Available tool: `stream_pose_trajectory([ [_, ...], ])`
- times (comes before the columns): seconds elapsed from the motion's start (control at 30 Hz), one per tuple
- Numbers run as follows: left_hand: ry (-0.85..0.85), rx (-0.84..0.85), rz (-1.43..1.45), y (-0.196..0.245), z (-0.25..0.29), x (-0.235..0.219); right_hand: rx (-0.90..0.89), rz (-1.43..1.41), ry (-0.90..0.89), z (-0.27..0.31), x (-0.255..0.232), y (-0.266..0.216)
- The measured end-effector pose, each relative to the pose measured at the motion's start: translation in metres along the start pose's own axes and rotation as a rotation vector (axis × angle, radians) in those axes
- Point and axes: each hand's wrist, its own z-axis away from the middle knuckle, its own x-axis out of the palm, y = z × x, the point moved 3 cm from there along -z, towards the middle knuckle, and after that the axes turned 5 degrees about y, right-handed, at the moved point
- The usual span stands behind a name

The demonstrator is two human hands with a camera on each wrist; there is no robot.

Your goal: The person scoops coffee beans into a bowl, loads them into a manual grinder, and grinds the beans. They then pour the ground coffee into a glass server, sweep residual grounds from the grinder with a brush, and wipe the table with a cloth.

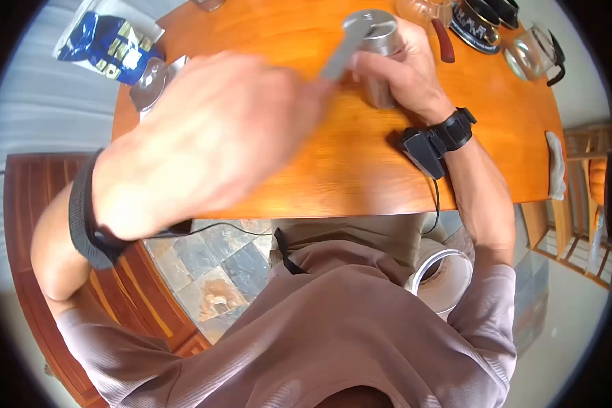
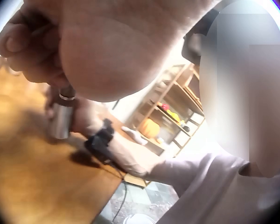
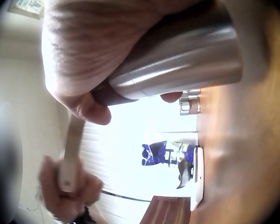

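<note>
My right hand (image 1: 418, 78) grips a metal cylinder (image 1: 379, 92), held over the wooden table; in the right wrist view the fingers wrap round its steel body (image 3: 186, 58). A flat silver crank arm (image 1: 340, 58) extends from the cylinder's top toward my left hand (image 1: 211, 136). Blurred in the head view, that hand has its fingers curled round the crank's outer end. The right wrist view shows the crank arm (image 3: 73, 142) running to the left hand (image 3: 87, 189). Beyond the curled left hand (image 2: 107, 51), the left wrist view shows the cylinder (image 2: 62, 122) held upright.
A blue and clear bag (image 1: 109, 51) stands at the back left, beside a small transparent scoop-like piece (image 1: 149, 85). At the back right are a glass vessel with a red-brown handle (image 1: 443, 41), a black cup (image 1: 476, 24) and a glass jug (image 1: 527, 54). Grey cloth (image 1: 555, 166) hangs at the right edge.
</note>
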Motion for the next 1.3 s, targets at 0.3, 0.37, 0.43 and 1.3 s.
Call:
stream_pose_trajectory([
  [0.3,0.146,0.009,0.012,-0.049,-0.024,0.023,-0.239,0.114,-0.518,0.049,0.064,-0.018],
  [0.37,0.051,-0.149,0.112,-0.035,-0.044,0.012,-0.260,0.137,-0.517,0.049,0.059,-0.018],
  [0.43,0.116,-0.167,0.123,0.070,-0.056,0.005,-0.195,0.098,-0.432,0.033,0.046,-0.018],
  [1.3,0.689,-0.100,0.209,0.019,0.073,-0.124,-0.070,0.046,-0.103,0.013,0.014,-0.005],
])
